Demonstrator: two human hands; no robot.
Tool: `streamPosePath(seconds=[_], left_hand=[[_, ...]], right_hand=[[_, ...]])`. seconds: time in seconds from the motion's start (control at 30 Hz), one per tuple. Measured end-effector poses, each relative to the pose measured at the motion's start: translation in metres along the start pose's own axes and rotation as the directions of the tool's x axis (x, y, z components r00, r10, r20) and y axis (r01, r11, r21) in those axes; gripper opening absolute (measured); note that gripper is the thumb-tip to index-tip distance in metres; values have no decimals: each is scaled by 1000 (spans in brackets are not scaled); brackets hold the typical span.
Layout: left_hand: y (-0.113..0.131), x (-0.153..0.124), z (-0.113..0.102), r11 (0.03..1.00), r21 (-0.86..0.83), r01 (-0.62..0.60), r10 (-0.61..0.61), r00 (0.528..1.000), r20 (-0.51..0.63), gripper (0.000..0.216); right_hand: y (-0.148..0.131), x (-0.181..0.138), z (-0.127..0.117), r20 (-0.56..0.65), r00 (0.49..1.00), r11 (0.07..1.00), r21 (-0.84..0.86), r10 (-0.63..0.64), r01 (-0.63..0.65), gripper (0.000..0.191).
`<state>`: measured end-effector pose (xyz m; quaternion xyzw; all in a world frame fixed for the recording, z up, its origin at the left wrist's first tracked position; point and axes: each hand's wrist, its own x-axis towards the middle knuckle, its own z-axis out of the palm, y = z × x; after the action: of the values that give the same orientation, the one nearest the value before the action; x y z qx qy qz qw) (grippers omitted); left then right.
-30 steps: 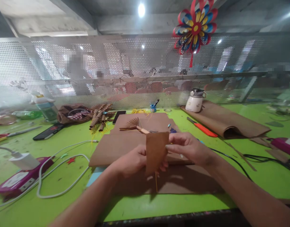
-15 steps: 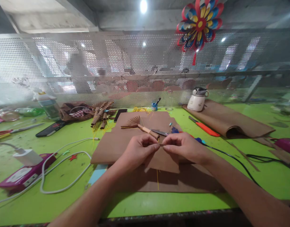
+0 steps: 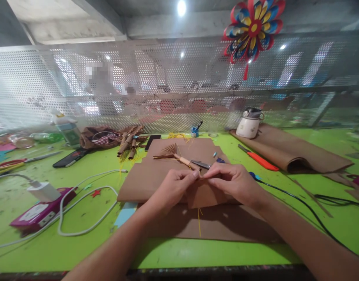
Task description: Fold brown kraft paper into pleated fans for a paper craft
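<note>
Both my hands meet over the middle of the green table. My left hand and my right hand pinch the top edge of a small brown paper piece, fingertips almost touching. A thin yellow stick hangs down from under the piece. Beneath lie large brown paper sheets. Just behind my fingers rest a fan-shaped brown paper piece on a stick and scissors.
A white cable and a magenta box with a charger lie at left. Rolled brown paper cones, a phone, an orange cutter, a white pot and folded brown paper sit behind. A perforated metal screen carries a paper pinwheel.
The brown paper piece stood upright between my hands a second ago; it has been lowered and laid flatter, and both hands now pinch its top edge close together.
</note>
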<state>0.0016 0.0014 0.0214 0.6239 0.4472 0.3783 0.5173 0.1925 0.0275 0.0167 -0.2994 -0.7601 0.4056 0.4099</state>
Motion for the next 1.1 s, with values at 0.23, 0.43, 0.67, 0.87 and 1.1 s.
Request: streamPosePath(seconds=[0.23,0.43,0.67,0.87,1.1], left_hand=[[0,1,-3,997,65,35,-40,996,80,38],[1,0,0,980,190,-57,44,996,73,31],[-3,2,3,936,325,-134,126,991,46,29],[-5,2,2,916,375,-146,137,989,50,29],[-2,1,3,921,370,-121,123,992,18,28]], right_hand=[[1,-1,0,11,997,991,-105,-82,83,12],[1,0,-3,24,996,988,-127,-85,87,12],[-2,1,-10,158,961,967,82,228,-243,24],[-6,1,-13,141,958,969,-28,249,-247,23],[0,1,-7,45,970,964,-133,238,-230,27]])
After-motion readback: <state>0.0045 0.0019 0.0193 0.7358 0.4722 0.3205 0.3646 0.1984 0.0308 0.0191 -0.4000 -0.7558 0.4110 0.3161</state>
